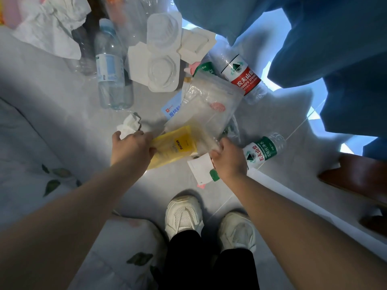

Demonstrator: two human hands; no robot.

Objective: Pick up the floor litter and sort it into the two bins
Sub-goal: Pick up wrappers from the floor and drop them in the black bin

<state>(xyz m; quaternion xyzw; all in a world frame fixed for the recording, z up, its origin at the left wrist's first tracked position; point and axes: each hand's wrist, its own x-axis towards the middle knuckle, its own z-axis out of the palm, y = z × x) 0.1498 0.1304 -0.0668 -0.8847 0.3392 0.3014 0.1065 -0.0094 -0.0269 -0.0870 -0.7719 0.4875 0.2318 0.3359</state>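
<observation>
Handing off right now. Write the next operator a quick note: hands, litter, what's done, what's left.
Left hand grips the end of the yellow packet, next to a crumpled tissue.
Right hand is curled at the near corner of the clear zip bag, over a white card; what it holds is unclear.
On the floor: red-label bottle, green-label bottle, blue-label bottle, white blister trays.
Done: nothing visibly binned; no bin is clearly in view.
Left: lift and sort all of it.

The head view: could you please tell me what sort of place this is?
Probably a bedroom at home: leaf-print bedding beside a tiled floor, with blue curtains hanging ahead.
</observation>
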